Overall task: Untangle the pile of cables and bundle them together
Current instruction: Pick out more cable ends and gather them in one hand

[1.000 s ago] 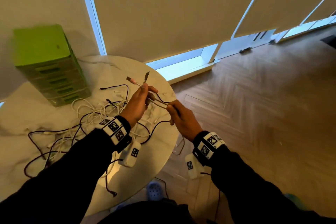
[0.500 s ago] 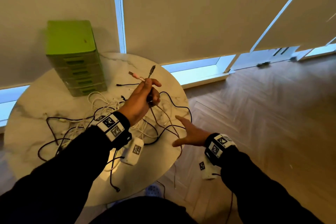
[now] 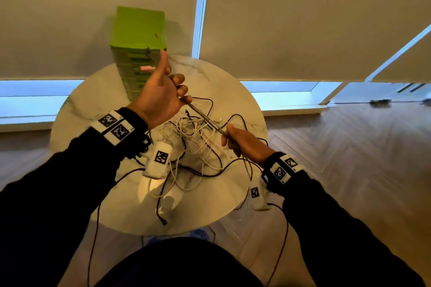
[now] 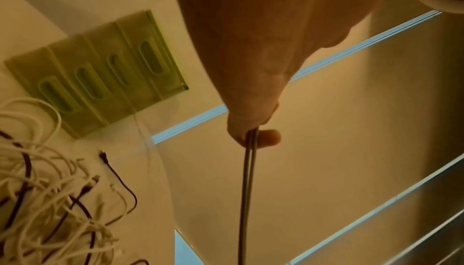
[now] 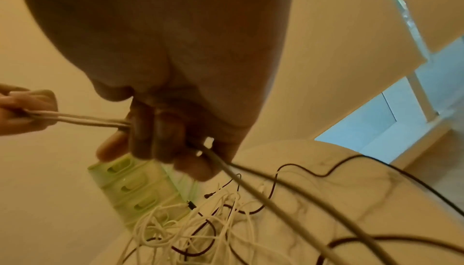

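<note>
Grey doubled cable (image 3: 202,117) stretched taut between both hands, above the marble tabletop (image 3: 88,91). Left hand (image 3: 158,98) clamped on the plug ends up by the green drawer unit (image 3: 137,28), right hand (image 3: 242,141) curled round the lower stretch. Rest of the white and black tangle (image 3: 193,144) heaped on the table right under. Risky bit, probably: trailing ends running back into that heap. Pulling further could cinch a knot, or drag the whole pile off the edge.
</note>
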A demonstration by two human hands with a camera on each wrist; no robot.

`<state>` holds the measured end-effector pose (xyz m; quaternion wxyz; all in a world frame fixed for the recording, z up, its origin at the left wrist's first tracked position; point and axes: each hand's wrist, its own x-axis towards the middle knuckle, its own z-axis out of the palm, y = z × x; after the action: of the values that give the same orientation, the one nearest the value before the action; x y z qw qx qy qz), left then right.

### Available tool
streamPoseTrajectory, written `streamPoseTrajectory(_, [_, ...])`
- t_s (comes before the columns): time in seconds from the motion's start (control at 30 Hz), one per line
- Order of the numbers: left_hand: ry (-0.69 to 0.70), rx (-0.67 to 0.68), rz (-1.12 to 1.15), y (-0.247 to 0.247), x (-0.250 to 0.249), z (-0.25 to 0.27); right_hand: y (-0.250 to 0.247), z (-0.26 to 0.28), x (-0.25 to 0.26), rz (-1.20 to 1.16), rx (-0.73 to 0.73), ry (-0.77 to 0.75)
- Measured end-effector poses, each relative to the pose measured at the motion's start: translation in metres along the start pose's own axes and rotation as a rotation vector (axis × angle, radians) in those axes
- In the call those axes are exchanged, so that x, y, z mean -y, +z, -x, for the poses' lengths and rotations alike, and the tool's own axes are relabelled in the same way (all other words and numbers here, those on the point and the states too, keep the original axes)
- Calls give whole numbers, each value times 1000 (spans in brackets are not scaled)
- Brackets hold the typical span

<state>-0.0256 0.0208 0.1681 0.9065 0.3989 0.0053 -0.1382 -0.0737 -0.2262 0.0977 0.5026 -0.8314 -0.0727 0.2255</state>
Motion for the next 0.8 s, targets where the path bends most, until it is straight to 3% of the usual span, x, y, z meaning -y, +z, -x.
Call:
streamPoseTrajectory(0.07, [57, -90, 5, -5, -5, -2, 3, -9, -4, 267, -105, -93])
streamPoseTrajectory(0.13, [135, -191, 29, -13, -6, -6, 19, -17, -1, 382, -100, -142])
streamPoseTrajectory(0.27, [248, -337, -14, -24, 4, -2, 82, -24, 8, 331, 159, -145])
streamPoseTrajectory(0.43, [60, -215, -444, -54, 25, 22, 138, -27, 1, 362, 469, -24])
streamPoseTrajectory(0.5, [36, -256, -506, -74, 28, 31, 141, -35, -10, 476, 529, -42])
streamPoseTrajectory(0.57, [46, -347, -447, -92, 25, 39, 138, -43, -22, 490, 531, -64])
streamPoseTrajectory(0.67, [69, -448, -318, -115, 17, 51, 128, -62, -36, 396, 416, -79])
streamPoseTrajectory(0.8, [72, -489, -372, -128, 15, 69, 112, -107, -46, 478, 333, 0])
